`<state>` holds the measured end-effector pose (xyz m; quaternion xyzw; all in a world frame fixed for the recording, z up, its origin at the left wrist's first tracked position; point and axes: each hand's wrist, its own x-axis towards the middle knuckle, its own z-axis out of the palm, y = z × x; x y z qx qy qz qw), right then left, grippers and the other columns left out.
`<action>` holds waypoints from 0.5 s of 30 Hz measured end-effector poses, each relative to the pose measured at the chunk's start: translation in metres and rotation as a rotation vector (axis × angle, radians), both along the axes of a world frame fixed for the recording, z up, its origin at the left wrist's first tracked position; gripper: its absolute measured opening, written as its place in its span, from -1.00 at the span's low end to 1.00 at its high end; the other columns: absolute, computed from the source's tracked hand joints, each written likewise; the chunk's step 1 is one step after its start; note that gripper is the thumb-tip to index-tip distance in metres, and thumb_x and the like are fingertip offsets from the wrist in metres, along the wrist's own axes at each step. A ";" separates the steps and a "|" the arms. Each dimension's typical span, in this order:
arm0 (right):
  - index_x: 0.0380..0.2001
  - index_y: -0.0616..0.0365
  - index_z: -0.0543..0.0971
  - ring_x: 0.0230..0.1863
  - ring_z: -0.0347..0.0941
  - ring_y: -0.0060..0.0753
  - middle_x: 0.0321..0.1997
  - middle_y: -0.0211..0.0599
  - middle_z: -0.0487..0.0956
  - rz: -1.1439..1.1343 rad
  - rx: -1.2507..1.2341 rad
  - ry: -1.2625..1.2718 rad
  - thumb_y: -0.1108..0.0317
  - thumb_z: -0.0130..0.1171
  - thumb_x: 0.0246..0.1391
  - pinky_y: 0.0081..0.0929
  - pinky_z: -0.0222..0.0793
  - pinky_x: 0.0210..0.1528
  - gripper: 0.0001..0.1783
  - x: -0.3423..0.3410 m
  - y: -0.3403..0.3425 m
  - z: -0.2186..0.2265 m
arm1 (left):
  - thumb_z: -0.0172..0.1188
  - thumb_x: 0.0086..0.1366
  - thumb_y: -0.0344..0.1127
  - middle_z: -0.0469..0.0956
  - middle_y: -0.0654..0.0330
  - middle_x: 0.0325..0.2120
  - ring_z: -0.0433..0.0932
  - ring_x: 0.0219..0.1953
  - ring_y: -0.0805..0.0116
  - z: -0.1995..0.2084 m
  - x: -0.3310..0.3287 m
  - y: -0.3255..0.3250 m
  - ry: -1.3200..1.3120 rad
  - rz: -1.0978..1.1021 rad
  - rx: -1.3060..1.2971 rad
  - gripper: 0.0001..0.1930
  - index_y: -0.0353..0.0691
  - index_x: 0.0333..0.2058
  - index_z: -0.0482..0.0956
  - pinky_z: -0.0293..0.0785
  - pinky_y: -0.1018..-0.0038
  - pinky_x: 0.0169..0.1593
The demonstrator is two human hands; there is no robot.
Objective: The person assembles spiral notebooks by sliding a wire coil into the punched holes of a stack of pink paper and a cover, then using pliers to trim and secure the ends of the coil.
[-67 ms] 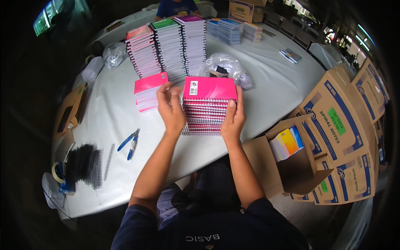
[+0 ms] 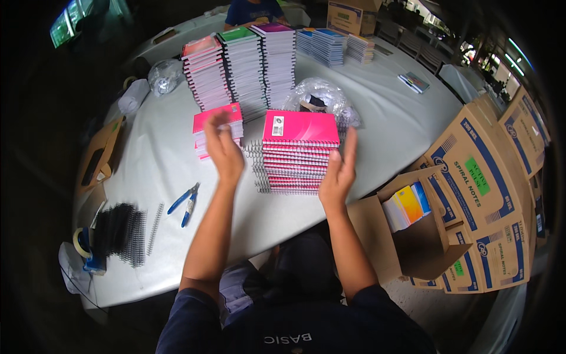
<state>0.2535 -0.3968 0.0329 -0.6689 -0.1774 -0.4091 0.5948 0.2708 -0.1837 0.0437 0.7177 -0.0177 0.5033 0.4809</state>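
A stack of pink spiral notebooks (image 2: 302, 127) stands in front of me, the bound edges facing me. Loose-looking wire coils (image 2: 254, 162) stick out at the left side of it. My left hand (image 2: 225, 152) is open, raised between this stack and a smaller pile of pink notebooks (image 2: 203, 123), which it partly covers; its fingers are somewhat blurred. By the stack's right side is my right hand (image 2: 339, 177), open with fingers upright and the thumb near the front corner; whether it touches the stack I cannot tell.
Blue-handled cutters (image 2: 187, 207) and a heap of black coils (image 2: 121, 233) lie on the left. Tall notebook stacks (image 2: 242, 68) and a clear plastic bag (image 2: 324, 97) are behind. An open carton (image 2: 377, 236) and stacked boxes (image 2: 471, 159) stand at the right. Someone in blue (image 2: 253, 12) is across the table.
My left hand has moved left, away from the stack's left side. My right hand has eased slightly off its right side, and coils on the left show more.
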 end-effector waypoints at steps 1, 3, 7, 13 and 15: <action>0.21 0.42 0.16 0.20 0.28 -0.12 0.19 0.14 0.32 -0.042 0.012 -0.060 0.34 -0.15 0.22 -0.33 0.14 0.22 -0.45 -0.006 -0.002 0.002 | 0.00 0.25 -0.36 0.54 0.09 -0.23 0.48 -0.15 0.30 0.004 0.005 0.023 0.008 0.083 0.124 -0.65 -0.30 0.01 0.32 0.31 0.40 0.03; 0.22 0.44 0.11 0.29 0.15 -0.12 0.26 0.09 0.23 0.052 0.050 -0.185 0.34 -0.14 0.22 -0.28 -0.03 0.30 -0.43 -0.027 0.009 0.007 | 0.02 0.22 -0.36 0.55 0.10 -0.22 0.48 -0.12 0.21 -0.004 0.007 0.075 0.139 0.464 0.715 -0.66 -0.25 -0.01 0.39 0.32 0.33 0.04; 0.23 0.43 0.10 0.32 0.10 -0.08 0.30 0.08 0.18 0.387 -0.094 -0.117 0.34 -0.02 0.15 -0.21 -0.11 0.34 -0.36 -0.070 0.019 -0.012 | 0.02 0.23 -0.35 0.58 0.14 -0.22 0.49 -0.08 0.08 0.001 -0.026 0.085 0.607 0.403 0.842 -0.72 -0.16 -0.09 0.53 0.31 0.22 0.05; 0.22 0.29 0.20 0.37 -0.03 0.12 0.28 0.02 0.23 0.464 -0.623 0.092 0.38 0.28 -0.12 -0.04 -0.05 0.31 -0.20 -0.123 0.087 -0.031 | 0.11 0.29 -0.27 0.59 -0.02 -0.43 0.53 -0.32 0.24 0.009 -0.183 -0.011 0.678 -0.161 -0.303 -0.75 -0.36 -0.22 0.58 0.37 0.36 -0.10; 0.13 0.29 0.33 0.24 0.23 0.06 0.20 -0.01 0.35 0.452 -0.425 -0.045 0.47 0.22 -0.08 -0.05 0.13 0.23 -0.37 -0.121 0.092 -0.042 | 0.11 0.29 -0.30 0.58 0.02 -0.40 0.51 -0.28 0.19 0.004 -0.206 -0.017 0.575 -0.143 -0.024 -0.76 -0.39 -0.26 0.58 0.36 0.35 -0.07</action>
